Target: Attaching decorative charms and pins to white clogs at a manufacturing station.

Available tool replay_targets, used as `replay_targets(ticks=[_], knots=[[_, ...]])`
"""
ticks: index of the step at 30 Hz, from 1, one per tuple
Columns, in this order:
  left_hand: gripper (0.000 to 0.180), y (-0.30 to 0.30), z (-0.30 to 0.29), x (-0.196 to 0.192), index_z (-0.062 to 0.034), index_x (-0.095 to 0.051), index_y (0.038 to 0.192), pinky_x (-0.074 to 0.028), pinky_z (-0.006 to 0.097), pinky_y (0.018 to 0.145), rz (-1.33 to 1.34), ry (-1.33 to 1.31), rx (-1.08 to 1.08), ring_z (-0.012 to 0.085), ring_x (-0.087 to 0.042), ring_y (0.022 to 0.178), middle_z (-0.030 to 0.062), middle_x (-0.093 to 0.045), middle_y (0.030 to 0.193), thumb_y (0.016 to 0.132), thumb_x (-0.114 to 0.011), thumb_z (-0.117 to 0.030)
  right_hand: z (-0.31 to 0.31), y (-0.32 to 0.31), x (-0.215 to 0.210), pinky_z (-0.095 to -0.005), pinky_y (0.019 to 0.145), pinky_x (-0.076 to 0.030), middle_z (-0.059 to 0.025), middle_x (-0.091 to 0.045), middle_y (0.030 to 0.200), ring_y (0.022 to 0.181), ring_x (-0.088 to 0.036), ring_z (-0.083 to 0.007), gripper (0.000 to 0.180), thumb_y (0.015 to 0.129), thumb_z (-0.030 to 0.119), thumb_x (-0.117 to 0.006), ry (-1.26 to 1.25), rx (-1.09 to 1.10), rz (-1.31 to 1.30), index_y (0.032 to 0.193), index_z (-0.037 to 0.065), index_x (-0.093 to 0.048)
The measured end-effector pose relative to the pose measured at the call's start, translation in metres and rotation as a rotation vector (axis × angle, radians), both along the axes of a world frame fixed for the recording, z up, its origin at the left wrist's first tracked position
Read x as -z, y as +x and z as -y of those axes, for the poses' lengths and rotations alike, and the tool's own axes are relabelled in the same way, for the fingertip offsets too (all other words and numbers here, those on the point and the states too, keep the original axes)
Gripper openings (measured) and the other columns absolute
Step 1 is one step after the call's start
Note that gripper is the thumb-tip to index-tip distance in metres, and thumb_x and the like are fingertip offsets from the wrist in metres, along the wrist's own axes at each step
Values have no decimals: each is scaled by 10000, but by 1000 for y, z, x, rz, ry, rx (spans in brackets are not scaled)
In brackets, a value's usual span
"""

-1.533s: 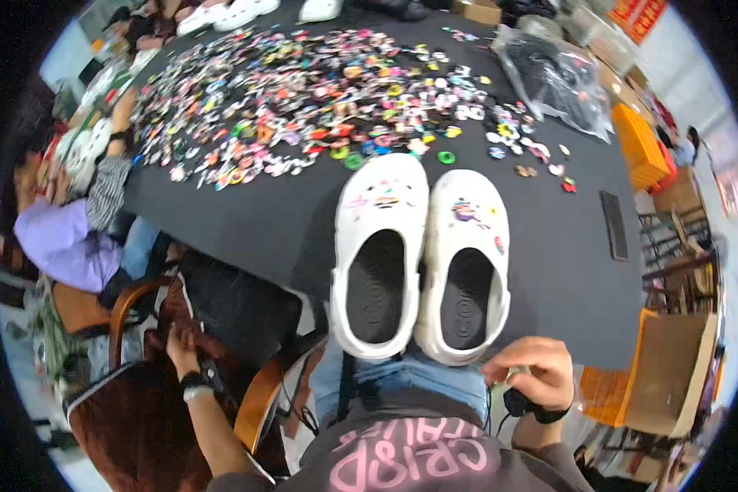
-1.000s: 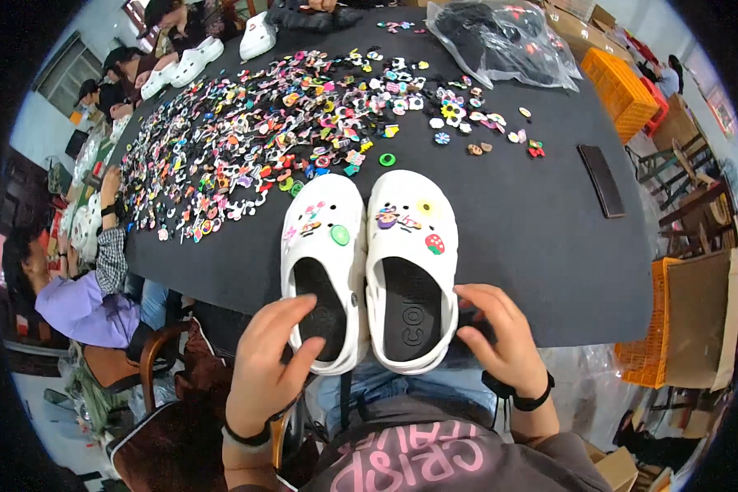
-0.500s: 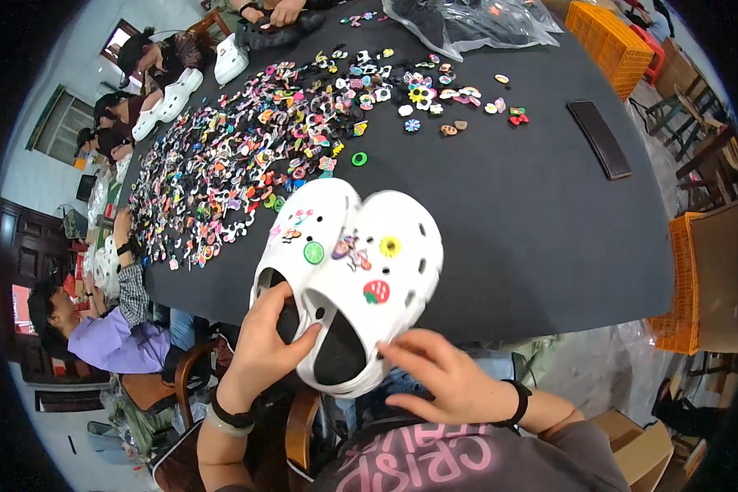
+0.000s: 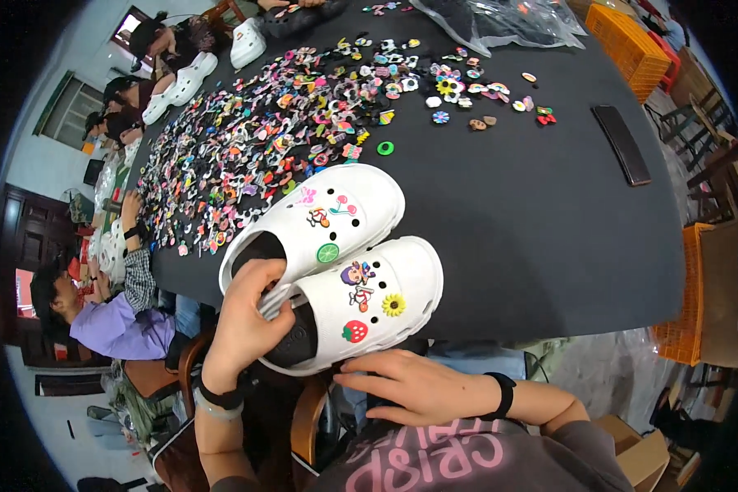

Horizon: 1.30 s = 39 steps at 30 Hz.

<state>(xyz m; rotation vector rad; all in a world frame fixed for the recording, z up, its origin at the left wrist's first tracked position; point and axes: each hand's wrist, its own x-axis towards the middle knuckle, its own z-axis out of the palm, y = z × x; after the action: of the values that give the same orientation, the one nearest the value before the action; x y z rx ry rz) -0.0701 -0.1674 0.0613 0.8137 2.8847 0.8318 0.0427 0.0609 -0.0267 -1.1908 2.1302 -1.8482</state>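
Note:
A pair of white clogs hangs over the table's near edge, toes pointing right and away. My left hand [image 4: 250, 316] grips both at their adjoining inner sides, thumb in one opening and fingers in the other. The farther clog [image 4: 369, 201] carries a lime-slice charm [image 4: 327, 253], a cherry charm [image 4: 341, 205], a pink charm and a small figure. On the nearer clog [image 4: 410, 271] are a sunflower charm [image 4: 393, 305], a strawberry charm [image 4: 354, 331] and figure charms. My right hand [image 4: 422, 385] lies just below the nearer clog's outer side, fingers stretched out, holding nothing.
A big heap of colourful shoe charms [image 4: 262, 135] covers the black table's [image 4: 549, 246] left side. A dark phone-like object [image 4: 621, 145] lies at right. Clear plastic bags [image 4: 508, 25] sit at the far edge. Orange crates [image 4: 627, 45] stand beyond. Co-workers sit along the left.
The clogs have turned clockwise, toes swinging from away toward the right. My right hand, earlier at the nearer clog's heel, has moved lower with its fingers straighter.

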Motion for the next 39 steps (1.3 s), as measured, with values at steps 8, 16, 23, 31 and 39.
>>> replay_targets(ticks=[8, 16, 23, 31, 39], knots=[[384, -27, 49, 13, 10, -570, 1052, -483, 388, 847, 39, -12, 88, 370, -587, 971, 174, -577, 995, 683, -615, 106, -31, -15, -24, -413, 953, -452, -143, -543, 1286, 1151, -559, -304, 501, 856, 159, -678, 71, -32, -66, 1322, 48, -528], [577, -23, 41, 41, 5, -495, 1272, -433, 445, 963, -13, 41, 45, 407, -540, 1118, 225, -563, 1230, 734, -703, -13, -62, -50, -69, -366, 741, -489, -83, -663, 1050, 912, -647, -254, 403, 787, 116, -736, 269, 317, -258, 1174, 75, -633], [636, -17, 35, 45, 21, -481, 1305, -395, 465, 988, -133, 51, 49, 427, -510, 1149, 236, -561, 1235, 731, -731, -89, -53, -116, -76, -421, 799, -519, -148, -645, 981, 928, -635, -337, 287, 801, 122, -705, 468, 462, -396, 1067, 24, -659], [577, -16, 32, 46, 20, -509, 1280, -385, 460, 992, -191, 87, 36, 418, -520, 1127, 225, -579, 1192, 731, -677, -40, -15, -149, -58, -387, 812, -506, -84, -647, 963, 931, -614, -283, 253, 760, 159, -737, 507, 400, -438, 991, 64, -696], [458, -21, 33, 43, 19, -539, 1152, -392, 447, 932, -216, 99, 61, 411, -531, 1059, 200, -591, 1098, 726, -687, -57, -13, -163, -53, -395, 744, -528, -99, -645, 882, 859, -626, -281, 219, 718, 77, -748, 334, 214, -147, 919, 45, -667]])
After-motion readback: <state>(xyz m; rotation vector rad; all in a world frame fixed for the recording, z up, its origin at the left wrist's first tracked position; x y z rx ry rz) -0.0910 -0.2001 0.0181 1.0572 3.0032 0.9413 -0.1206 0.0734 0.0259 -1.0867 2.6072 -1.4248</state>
